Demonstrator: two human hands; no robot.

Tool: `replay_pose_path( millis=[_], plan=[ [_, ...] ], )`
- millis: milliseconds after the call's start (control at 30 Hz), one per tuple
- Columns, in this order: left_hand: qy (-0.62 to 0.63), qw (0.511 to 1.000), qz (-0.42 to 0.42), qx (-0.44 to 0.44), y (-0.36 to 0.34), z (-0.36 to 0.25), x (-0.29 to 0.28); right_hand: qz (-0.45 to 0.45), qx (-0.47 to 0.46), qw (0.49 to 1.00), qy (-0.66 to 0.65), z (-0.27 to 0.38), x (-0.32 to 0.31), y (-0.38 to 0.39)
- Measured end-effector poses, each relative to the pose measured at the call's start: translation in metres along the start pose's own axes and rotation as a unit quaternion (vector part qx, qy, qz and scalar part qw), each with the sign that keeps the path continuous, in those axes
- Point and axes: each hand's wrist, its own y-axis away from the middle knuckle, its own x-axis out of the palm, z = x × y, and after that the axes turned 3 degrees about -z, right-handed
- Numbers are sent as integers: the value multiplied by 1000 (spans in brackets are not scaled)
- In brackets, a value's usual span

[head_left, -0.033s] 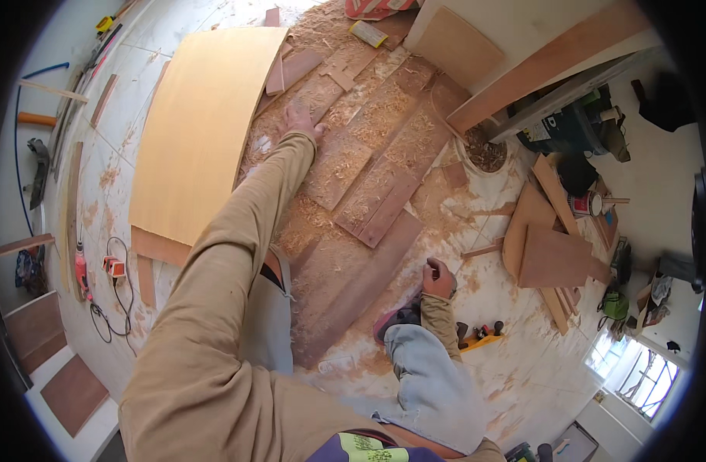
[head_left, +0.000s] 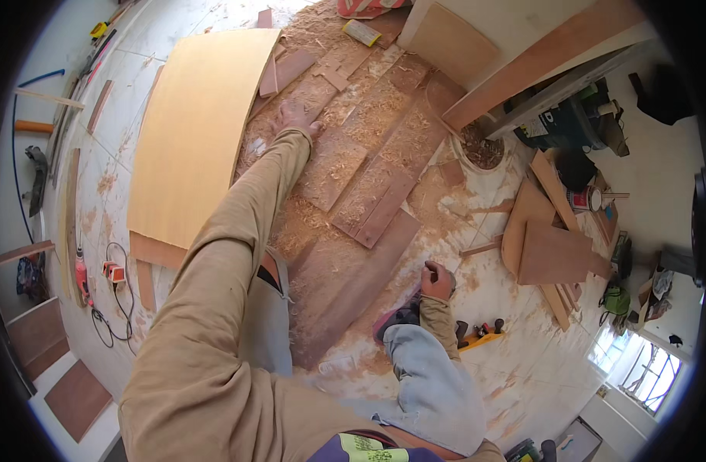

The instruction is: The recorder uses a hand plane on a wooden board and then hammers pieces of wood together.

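Partly, shavings (head_left: 419,132) hide boards (head_left: 389,209); both hands' (head_left: 293,119) palms unseen.

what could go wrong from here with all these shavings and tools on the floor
Loose wood shavings cover the boards around the bare left hand, so it might slip or pick up a splinter.

What looks like a hand plane, yellow with black knobs, lies close to the right leg; a shift of that leg could knock it.

The loosely overlapping brown panels at the right might slide if bumped.
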Motion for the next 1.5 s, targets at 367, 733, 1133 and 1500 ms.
replay_pose_path(
  millis=[367, 733, 1133, 1500],
  plan=[
    [67, 983, 155, 67, -37, -6, -68, -22, 33, 999, -17, -33, 2, 13],
    [-18, 984, -122, 128, -8, -4, -3, -37, 44, 998, -2, -36, 0, 10],
    [161, 963, -26, 216, 258, 47, -11, -2, -7, 998, 65, -60, 0, 4],
    [165, 971, 144, -93, 263, 263, 19, 257, -87, 962, -18, -31, 82, -26]
  ],
)
